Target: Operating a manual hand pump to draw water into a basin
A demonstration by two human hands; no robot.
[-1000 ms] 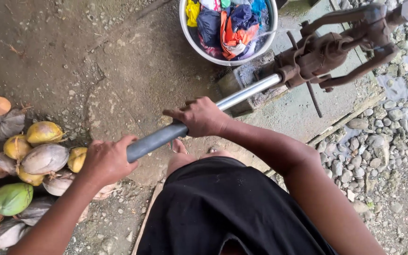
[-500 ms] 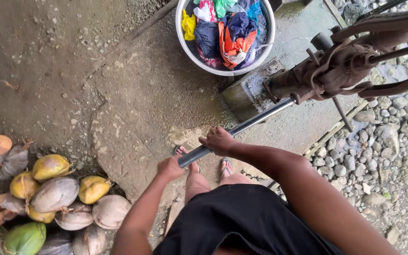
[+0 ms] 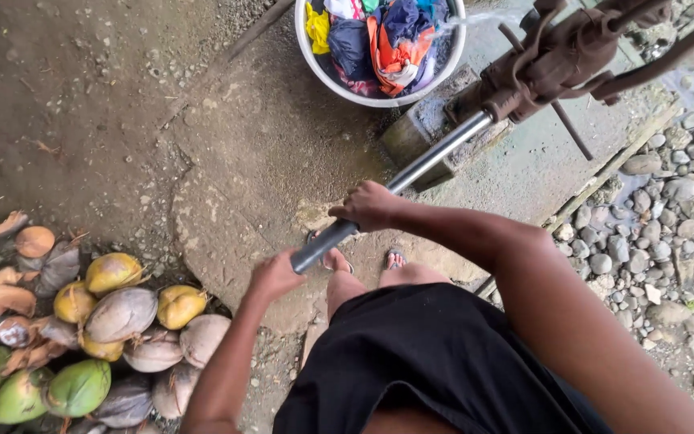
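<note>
While both hands grip it, the long metal handle (image 3: 399, 183) runs in a slant from the lower middle of the view up to the rusty hand pump (image 3: 560, 56) at the top right. The left hand (image 3: 273, 276) is closed around the dark lower end of the handle, fingers wrapped under it, and the right hand (image 3: 369, 206) is closed over the handle a little higher, where the dark part meets the shiny part — the two hands are near each other but not touching. The pump stands on a concrete block (image 3: 419, 133) beside a wet slab. A thin stream of water (image 3: 475, 19) leaves the pump toward a white basin (image 3: 324, 68) full of coloured clothes (image 3: 379, 36), which stands just beside the block at the top edge. It seems that the water lands on the clothes, but the stream is faint and I cannot tell the exact place. Below the handle two feet in sandals (image 3: 395, 259) stand on the cracked ground, partly hidden by the black garment (image 3: 419, 362) of the person. At the lower left lies a pile of coconuts (image 3: 114, 321) — green, yellow and brown ones — well apart from the pump. Grey pebbles (image 3: 660, 217) cover the right side.
</note>
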